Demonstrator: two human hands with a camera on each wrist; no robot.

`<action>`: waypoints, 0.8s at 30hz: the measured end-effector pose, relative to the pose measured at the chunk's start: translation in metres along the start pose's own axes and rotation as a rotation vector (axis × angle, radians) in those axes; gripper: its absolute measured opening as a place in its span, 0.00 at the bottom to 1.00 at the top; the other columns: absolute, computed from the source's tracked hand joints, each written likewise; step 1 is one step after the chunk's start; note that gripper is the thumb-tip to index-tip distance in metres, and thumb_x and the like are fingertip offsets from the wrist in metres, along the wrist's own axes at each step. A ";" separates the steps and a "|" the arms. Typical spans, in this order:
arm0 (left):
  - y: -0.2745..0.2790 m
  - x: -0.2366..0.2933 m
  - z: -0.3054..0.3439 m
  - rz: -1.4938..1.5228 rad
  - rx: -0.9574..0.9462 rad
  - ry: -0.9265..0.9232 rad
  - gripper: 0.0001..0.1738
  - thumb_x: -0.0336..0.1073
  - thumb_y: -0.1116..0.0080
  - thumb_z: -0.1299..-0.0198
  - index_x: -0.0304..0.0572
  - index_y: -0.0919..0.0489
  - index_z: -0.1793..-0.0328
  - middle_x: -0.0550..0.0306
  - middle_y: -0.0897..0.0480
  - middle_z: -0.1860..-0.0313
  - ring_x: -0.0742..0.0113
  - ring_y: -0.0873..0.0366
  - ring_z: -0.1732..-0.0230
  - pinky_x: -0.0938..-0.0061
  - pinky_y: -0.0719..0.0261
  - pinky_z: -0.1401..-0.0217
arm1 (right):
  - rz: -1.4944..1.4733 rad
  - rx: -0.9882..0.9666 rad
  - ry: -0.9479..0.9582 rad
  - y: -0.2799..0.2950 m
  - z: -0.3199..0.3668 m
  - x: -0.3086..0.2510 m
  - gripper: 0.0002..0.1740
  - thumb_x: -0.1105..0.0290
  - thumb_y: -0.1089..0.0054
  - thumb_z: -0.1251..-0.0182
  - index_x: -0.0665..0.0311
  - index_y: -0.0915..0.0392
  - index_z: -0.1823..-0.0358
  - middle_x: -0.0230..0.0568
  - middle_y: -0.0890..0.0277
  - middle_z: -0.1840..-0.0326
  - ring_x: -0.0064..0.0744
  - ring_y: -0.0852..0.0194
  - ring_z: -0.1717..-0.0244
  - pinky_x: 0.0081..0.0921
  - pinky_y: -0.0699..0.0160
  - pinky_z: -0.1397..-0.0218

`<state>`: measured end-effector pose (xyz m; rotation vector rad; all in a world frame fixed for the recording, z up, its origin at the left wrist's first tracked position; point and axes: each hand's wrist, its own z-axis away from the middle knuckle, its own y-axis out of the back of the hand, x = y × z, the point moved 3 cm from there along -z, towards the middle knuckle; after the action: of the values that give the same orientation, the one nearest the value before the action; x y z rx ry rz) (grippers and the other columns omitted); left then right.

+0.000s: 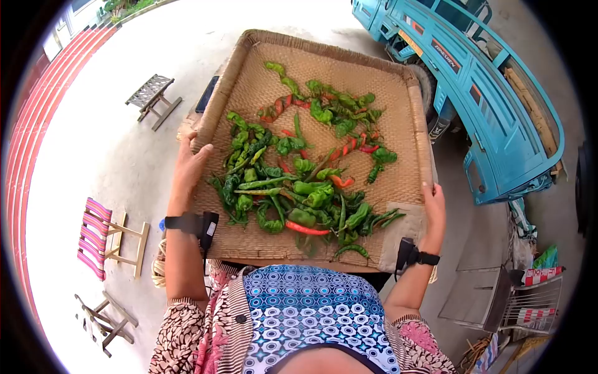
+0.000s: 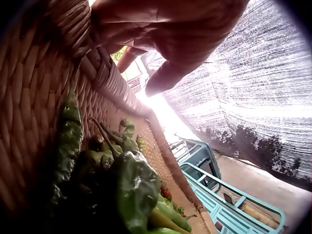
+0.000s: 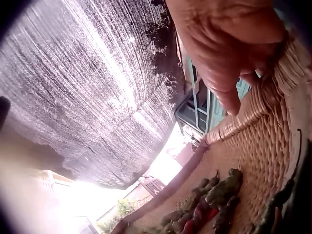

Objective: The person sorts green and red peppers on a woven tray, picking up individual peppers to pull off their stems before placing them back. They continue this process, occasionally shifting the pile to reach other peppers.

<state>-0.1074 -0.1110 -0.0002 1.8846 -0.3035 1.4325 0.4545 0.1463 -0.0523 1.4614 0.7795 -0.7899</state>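
A square woven winnowing basket (image 1: pixel 224 68) with a raised rim spreads out in front of the person's body. Green peppers (image 1: pixel 321 196) lie in it, heaped toward the near side, with several red peppers (image 1: pixel 307 229) among them. My left hand (image 1: pixel 189 165) grips the basket's left rim, thumb over the edge and most fingers hidden outside it. On the opposite side, my right hand (image 1: pixel 434 215) holds the right rim near the front corner. The right wrist view shows that thumb along the bound rim (image 3: pixel 243 112); in the left wrist view, peppers (image 2: pixel 139 190) lie just below the hand.
A blue three-wheeled truck (image 1: pixel 479 93) stands at the right. Along the left are a small stool (image 1: pixel 152 96), a striped folding chair (image 1: pixel 96 240) and red steps (image 1: pixel 37 137). A metal cart (image 1: pixel 498 299) sits at lower right. Dark netting (image 3: pixel 92 83) hangs overhead.
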 end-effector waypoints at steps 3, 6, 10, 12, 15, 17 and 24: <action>0.004 -0.007 -0.006 -0.161 0.026 -0.039 0.38 0.45 0.34 0.46 0.36 0.34 0.31 0.34 0.22 0.42 0.45 0.25 0.40 0.61 0.29 0.37 | 0.233 0.089 0.053 -0.006 0.010 0.005 0.34 0.55 0.38 0.36 0.70 0.34 0.36 0.50 0.25 0.45 0.47 0.27 0.43 0.38 0.31 0.39; -0.002 -0.001 -0.007 -0.414 0.048 -0.101 0.42 0.49 0.33 0.48 0.39 0.35 0.31 0.30 0.24 0.42 0.38 0.26 0.39 0.55 0.30 0.36 | 0.535 0.189 0.172 -0.015 0.035 -0.039 0.34 0.57 0.38 0.37 0.68 0.35 0.34 0.53 0.27 0.42 0.53 0.28 0.41 0.41 0.32 0.37; -0.002 0.023 0.008 -0.617 -0.006 -0.159 0.36 0.48 0.35 0.45 0.41 0.31 0.32 0.36 0.23 0.41 0.42 0.27 0.39 0.59 0.30 0.36 | 0.540 0.109 0.593 -0.032 0.077 -0.145 0.32 0.60 0.39 0.37 0.62 0.34 0.33 0.51 0.26 0.42 0.55 0.30 0.38 0.41 0.31 0.37; -0.006 0.090 0.036 -0.588 -0.081 -0.287 0.32 0.44 0.36 0.42 0.40 0.28 0.33 0.41 0.25 0.38 0.45 0.29 0.37 0.61 0.31 0.35 | 0.376 -0.373 0.451 -0.050 0.096 -0.189 0.25 0.61 0.40 0.36 0.63 0.29 0.39 0.46 0.23 0.46 0.51 0.30 0.39 0.40 0.29 0.40; -0.024 0.150 0.054 -0.372 -0.367 -0.347 0.26 0.43 0.38 0.40 0.40 0.24 0.38 0.46 0.20 0.45 0.51 0.22 0.46 0.63 0.25 0.42 | 0.546 -0.593 0.652 -0.083 0.118 -0.232 0.19 0.62 0.38 0.38 0.63 0.23 0.48 0.42 0.21 0.52 0.48 0.27 0.45 0.41 0.28 0.45; -0.050 0.171 0.053 -0.402 -0.490 -0.353 0.25 0.51 0.37 0.44 0.40 0.19 0.48 0.47 0.15 0.62 0.48 0.17 0.56 0.62 0.20 0.52 | 0.371 -0.464 0.934 -0.127 0.114 -0.218 0.16 0.63 0.37 0.39 0.62 0.22 0.52 0.42 0.21 0.55 0.48 0.25 0.50 0.42 0.28 0.47; -0.164 0.087 0.015 -0.956 -0.795 -0.557 0.19 0.51 0.44 0.40 0.42 0.20 0.63 0.44 0.16 0.66 0.48 0.15 0.63 0.52 0.19 0.59 | 0.046 -0.678 0.836 -0.165 0.086 -0.175 0.15 0.68 0.39 0.37 0.65 0.22 0.51 0.46 0.21 0.54 0.47 0.22 0.52 0.37 0.24 0.46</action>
<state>0.0301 0.0141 0.0106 1.3670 -0.1461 0.0825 0.2193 0.0640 0.0043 1.1361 1.4569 0.1869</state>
